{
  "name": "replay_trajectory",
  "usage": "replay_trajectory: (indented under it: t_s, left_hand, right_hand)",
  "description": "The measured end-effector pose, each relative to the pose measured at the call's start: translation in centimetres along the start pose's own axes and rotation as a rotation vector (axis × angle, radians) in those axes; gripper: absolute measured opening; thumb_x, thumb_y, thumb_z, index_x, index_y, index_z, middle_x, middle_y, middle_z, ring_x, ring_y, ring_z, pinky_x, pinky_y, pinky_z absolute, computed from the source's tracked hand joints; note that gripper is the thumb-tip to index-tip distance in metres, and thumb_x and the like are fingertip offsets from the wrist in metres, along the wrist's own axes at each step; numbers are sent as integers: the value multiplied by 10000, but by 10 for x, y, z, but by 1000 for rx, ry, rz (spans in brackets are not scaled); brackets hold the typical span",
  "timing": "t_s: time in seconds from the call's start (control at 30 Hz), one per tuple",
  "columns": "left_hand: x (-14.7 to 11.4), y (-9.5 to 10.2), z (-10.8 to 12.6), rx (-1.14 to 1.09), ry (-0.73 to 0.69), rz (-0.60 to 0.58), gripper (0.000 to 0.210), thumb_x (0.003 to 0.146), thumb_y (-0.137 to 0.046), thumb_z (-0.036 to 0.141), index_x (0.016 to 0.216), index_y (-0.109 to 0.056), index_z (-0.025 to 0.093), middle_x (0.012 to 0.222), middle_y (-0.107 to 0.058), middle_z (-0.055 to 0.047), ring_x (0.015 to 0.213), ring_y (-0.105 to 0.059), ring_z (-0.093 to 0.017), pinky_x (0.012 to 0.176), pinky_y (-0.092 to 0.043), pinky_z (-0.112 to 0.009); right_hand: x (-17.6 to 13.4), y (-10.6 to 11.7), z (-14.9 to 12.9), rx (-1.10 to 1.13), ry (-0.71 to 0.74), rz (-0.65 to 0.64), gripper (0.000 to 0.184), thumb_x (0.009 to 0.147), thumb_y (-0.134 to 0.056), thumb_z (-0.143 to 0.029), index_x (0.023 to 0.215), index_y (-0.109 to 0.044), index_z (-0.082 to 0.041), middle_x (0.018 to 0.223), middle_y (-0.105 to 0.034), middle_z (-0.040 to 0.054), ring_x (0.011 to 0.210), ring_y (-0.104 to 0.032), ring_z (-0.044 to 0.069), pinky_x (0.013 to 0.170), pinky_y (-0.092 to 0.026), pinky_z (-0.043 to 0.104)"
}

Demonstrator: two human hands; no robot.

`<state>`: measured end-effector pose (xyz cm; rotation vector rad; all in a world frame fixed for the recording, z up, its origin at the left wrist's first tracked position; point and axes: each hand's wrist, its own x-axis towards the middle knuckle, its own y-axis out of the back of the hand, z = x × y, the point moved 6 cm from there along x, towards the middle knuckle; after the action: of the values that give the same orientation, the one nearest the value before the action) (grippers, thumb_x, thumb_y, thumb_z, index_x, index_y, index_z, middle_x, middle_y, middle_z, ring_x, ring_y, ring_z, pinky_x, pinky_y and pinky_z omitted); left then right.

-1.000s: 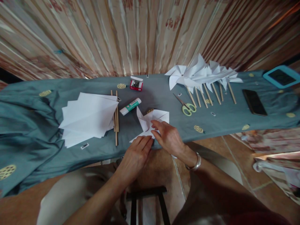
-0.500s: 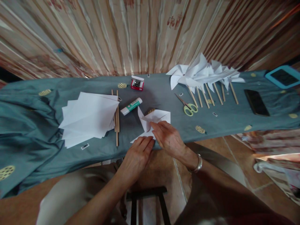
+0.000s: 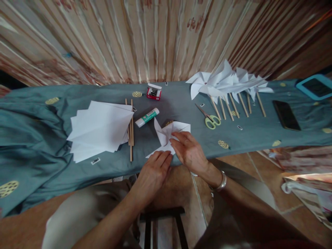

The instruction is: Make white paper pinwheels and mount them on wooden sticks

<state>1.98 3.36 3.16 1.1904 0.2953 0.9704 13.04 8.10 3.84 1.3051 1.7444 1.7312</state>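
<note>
A white paper pinwheel (image 3: 161, 135), partly folded, lies near the table's front edge with one blade standing up at its left. My left hand (image 3: 154, 171) rests on its lower edge, fingers stretched out together and lying flat on the paper; its thumb is hidden. Closed on the folded paper at the pinwheel's middle and right is my right hand (image 3: 190, 152), fingertips and thumb close together. The hand covers the pinwheel's lower right part. Just beyond the paper lies a capped glue stick (image 3: 147, 117), white and green.
Left are stacked white paper sheets (image 3: 102, 129) and wooden sticks (image 3: 131, 133). An opened small red box (image 3: 154, 92) holds dark small pieces. Right lie scissors (image 3: 211, 120), several finished pinwheels (image 3: 220, 83) on sticks, a black phone (image 3: 286, 115) and a blue-framed tablet (image 3: 315, 86). A curtain (image 3: 155, 41) hangs behind.
My right hand's fingers have shifted slightly up and right over the folded paper. My left hand stays on the lower edge. The whole view has moved a little.
</note>
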Motion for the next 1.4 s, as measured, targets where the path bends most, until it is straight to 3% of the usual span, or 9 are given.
replay_trajectory:
  t_s: [0.53,1.13,1.4]
  left_hand:
    - [-1,-3,-3,18,-12,26,286,872,-498,92,1152,-553,71,1122,-632,-142,1003,-558,-259,873,-543,-416]
    - [8,-6,-11,-16,71,18,197,861,-533,100,1043,-591,149,1020,-641,-87,928,-578,-243,827,-547,-406]
    - [16,-6,-7,36,112,37,154,845,-542,91,971,-585,169,989,-626,-80,902,-576,-239,820,-538,-405]
  right_hand:
    - [-2,-8,-5,42,16,-18,318,932,-366,-111,1088,-641,-139,1373,-521,129,1260,-416,280,1018,-429,475]
    - [6,-16,-1,54,26,-21,264,899,-439,-91,965,-692,-120,1388,-518,145,1268,-406,280,1027,-406,437]
    - [-7,-16,-4,16,-71,-12,315,892,-446,-77,1145,-629,-121,1404,-492,178,1362,-314,306,990,-391,466]
